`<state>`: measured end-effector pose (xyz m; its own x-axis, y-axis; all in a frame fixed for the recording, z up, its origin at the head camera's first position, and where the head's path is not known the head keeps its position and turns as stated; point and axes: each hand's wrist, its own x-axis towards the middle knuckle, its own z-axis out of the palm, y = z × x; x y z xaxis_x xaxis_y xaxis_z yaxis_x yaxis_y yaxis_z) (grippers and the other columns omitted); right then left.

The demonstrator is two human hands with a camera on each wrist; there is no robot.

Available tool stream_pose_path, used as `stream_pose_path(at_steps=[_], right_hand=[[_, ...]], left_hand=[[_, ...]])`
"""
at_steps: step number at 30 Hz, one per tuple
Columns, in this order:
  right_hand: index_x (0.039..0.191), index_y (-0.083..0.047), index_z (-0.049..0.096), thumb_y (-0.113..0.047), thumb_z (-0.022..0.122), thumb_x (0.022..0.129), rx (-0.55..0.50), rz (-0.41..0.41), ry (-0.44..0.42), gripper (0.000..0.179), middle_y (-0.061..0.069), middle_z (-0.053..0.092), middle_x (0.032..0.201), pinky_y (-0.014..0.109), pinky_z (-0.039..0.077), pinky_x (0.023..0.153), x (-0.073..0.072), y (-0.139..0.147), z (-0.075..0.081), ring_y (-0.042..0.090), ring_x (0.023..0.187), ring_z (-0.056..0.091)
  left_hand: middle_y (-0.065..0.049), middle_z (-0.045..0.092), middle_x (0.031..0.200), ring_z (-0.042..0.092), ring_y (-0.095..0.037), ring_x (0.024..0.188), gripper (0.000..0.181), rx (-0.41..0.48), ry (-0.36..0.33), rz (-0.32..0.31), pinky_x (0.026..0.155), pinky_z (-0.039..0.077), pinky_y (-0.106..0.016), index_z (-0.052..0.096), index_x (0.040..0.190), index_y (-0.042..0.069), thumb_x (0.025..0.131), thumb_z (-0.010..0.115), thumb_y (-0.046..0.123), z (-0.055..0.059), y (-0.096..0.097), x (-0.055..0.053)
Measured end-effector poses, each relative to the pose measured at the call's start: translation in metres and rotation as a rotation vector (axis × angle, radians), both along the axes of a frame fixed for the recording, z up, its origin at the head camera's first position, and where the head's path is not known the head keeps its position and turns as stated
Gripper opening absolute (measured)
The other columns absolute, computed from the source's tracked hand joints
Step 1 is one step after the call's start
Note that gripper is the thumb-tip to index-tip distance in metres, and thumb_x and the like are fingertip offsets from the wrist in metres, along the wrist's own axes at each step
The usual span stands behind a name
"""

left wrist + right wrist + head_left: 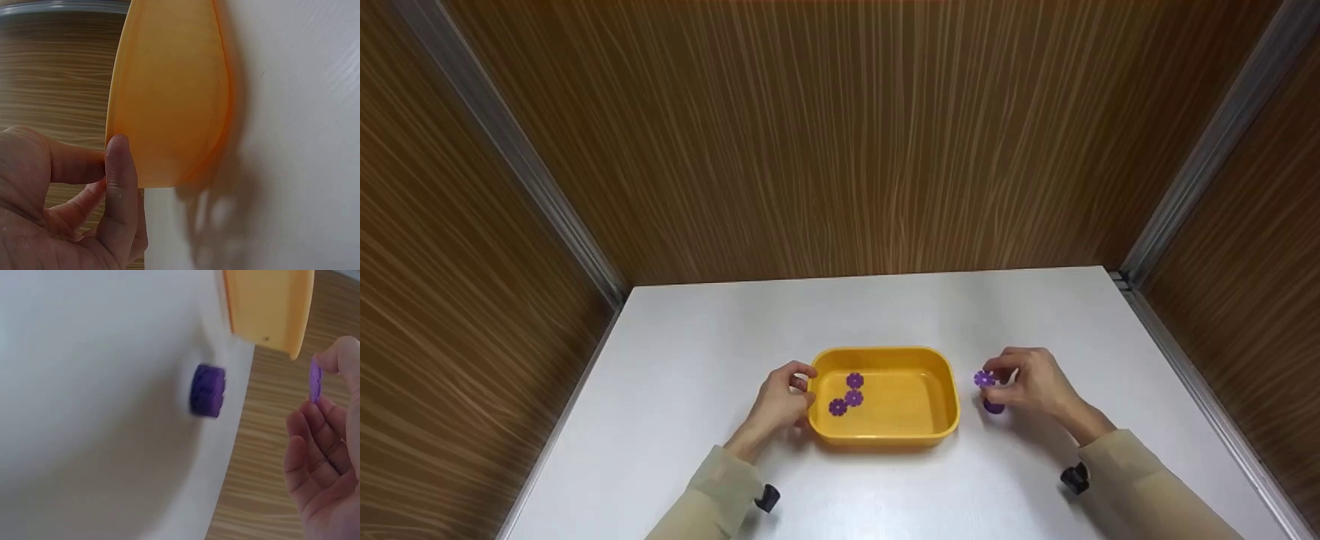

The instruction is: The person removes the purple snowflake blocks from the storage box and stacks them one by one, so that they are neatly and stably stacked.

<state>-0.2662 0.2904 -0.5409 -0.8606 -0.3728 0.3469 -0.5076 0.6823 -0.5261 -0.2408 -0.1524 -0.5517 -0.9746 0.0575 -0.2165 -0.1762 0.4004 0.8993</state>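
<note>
A yellow tray (915,405) stands on the white table, and three purple flower-shaped discs (838,407) lie in its left half. At the tray's left end, my left hand (780,397) pinches the rim between thumb and fingers; the left wrist view shows the tray wall (169,101) close up. Just right of the tray, my right hand (1035,382) holds one purple flower-shaped disc (983,379) by its edges between thumb and finger. Below that hand, a short stack of purple discs (207,391) sits on the table, partly covered by the hand in the head view.
The white table (720,330) extends around the tray. Brown wood-grain panels (870,150) rise behind it and on both sides, with grey metal strips (1207,135) at the corners. A black wrist device (1076,478) shows at the right sleeve.
</note>
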Motion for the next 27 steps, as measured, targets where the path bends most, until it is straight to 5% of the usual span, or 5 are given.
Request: stream_pose_path(at_steps=[8, 27], right_hand=[[0.094, -0.012, 0.088, -0.013, 0.098, 0.076, 0.034, -0.001, 0.000, 0.021, -0.007, 0.077, 0.081, 0.019, 0.057, 0.063, 0.005, 0.015, -0.013, 0.009, 0.070, 0.064], [0.101, -0.010, 0.088, -0.014, 0.101, 0.077, 0.077, -0.001, -0.090, 0.028, -0.003, 0.077, 0.086, 0.017, 0.060, 0.069, 0.010, 0.023, -0.027, 0.006, 0.075, 0.063]], left_hand=[[-0.008, 0.058, 0.110, 0.059, -0.015, 0.071, 0.040, -0.014, -0.017, 0.008, 0.059, 0.066, -0.029, 0.069, 0.135, 0.006, 0.096, 0.070, -0.002, 0.002, 0.000, 0.000], [-0.007, 0.058, 0.107, 0.057, -0.014, 0.066, 0.040, 0.001, 0.005, -0.006, 0.055, 0.063, -0.027, 0.069, 0.135, 0.003, 0.095, 0.069, -0.004, 0.001, -0.001, 0.000]])
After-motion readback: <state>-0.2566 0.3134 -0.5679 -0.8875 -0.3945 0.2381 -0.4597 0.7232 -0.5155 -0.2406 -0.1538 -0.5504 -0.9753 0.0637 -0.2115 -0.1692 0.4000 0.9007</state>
